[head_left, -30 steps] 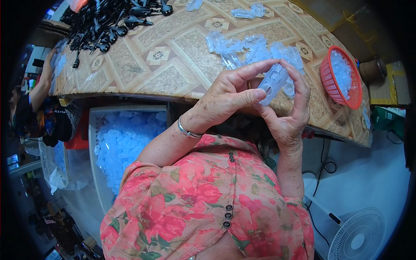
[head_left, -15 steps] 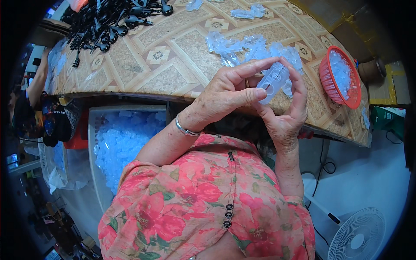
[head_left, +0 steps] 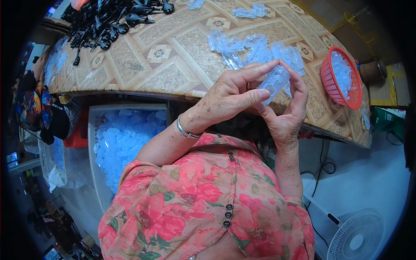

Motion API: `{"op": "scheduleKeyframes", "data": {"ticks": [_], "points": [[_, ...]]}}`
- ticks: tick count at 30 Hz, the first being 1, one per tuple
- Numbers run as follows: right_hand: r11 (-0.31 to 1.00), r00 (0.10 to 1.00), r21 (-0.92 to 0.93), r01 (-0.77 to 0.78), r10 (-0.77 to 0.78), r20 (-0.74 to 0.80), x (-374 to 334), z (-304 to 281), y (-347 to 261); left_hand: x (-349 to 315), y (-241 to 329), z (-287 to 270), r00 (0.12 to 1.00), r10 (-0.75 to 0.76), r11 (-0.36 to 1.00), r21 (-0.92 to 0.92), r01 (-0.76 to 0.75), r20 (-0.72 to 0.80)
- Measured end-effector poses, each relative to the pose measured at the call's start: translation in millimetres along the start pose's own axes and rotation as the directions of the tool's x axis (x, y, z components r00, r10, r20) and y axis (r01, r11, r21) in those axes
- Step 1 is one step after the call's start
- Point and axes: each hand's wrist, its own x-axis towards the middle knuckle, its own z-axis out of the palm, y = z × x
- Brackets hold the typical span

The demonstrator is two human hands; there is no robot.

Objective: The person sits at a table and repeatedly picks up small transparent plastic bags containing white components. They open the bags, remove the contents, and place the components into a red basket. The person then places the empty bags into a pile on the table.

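Between my two hands, just over the table's near edge, is a clear plastic piece (head_left: 276, 82), long and narrow with round shapes moulded in it. My left hand (head_left: 237, 89) pinches it from the left, thumb on its near end. From the right, my right hand (head_left: 289, 102) holds it between curved fingers and thumb. It is tilted, its far end leaning right. Behind my hands lies a loose pile of similar clear plastic pieces (head_left: 247, 48) on the patterned table (head_left: 182, 47).
A red plastic basket (head_left: 326, 76) of clear pieces stands at the right. Black plastic utensils (head_left: 115, 28) are heaped at the far left. Below the table, a white bin (head_left: 92, 143) holds many clear pieces. A white fan (head_left: 357, 240) stands lower right. Another person's colourful clothing (head_left: 32, 99) shows at left.
The clear piece has turned slightly in my fingers, while my hands stay nearly in place. At the far left, the other person's arm has moved back.
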Motion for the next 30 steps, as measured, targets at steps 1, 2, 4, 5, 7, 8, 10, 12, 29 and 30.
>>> {"op": "scheduleKeyframes", "data": {"ticks": [1,2,4,5,7,8,10,12,29,30], "points": [[1.000,1.000,0.014,0.004,-0.004,-0.009,0.2,0.9,-0.1,0.4,-0.2,-0.7,1.000,0.009,1.000,0.006,-0.009,0.015],[1.000,1.000,0.027,0.008,-0.007,-0.017,0.5,2.3,0.0,2.8,-4.7,-1.1,0.990,0.144,0.976,0.161,-0.143,0.006],[0.999,0.999,0.034,0.005,-0.004,-0.040,0.2,4.3,0.0,8.9,-16.8,-1.1,0.915,0.400,0.808,0.451,-0.379,0.053],[1.000,0.999,0.028,-0.002,0.004,-0.054,-0.1,5.1,0.0,8.5,-17.8,-1.2,0.909,0.411,0.761,0.521,-0.386,0.073],[0.996,0.997,-0.085,0.015,-0.021,-0.070,-1.6,5.0,-0.7,6.1,-17.0,1.5,0.909,0.408,0.711,0.595,-0.374,0.084],[0.981,0.996,-0.191,0.039,-0.053,-0.068,-3.7,4.0,-2.0,4.4,-16.0,3.6,0.916,0.395,0.714,0.603,-0.357,0.075],[0.938,0.990,-0.334,0.091,-0.123,-0.076,-5.1,5.0,-0.5,1.0,-11.7,10.3,0.944,0.329,0.807,0.514,-0.292,0.021],[0.900,0.975,-0.410,0.145,-0.201,-0.096,-5.4,9.1,5.6,-0.6,-10.8,6.4,0.961,0.275,0.851,0.465,-0.245,0.003],[0.902,0.986,-0.402,0.155,-0.116,0.118,13.8,40.7,-3.0,-21.0,-0.6,-29.0,0.988,0.048,0.974,0.226,-0.013,-0.148],[0.886,0.986,-0.435,0.160,-0.127,0.104,14.7,42.7,-0.1,-19.9,-8.6,-26.6,0.982,0.133,0.946,0.313,-0.085,-0.134]]}}
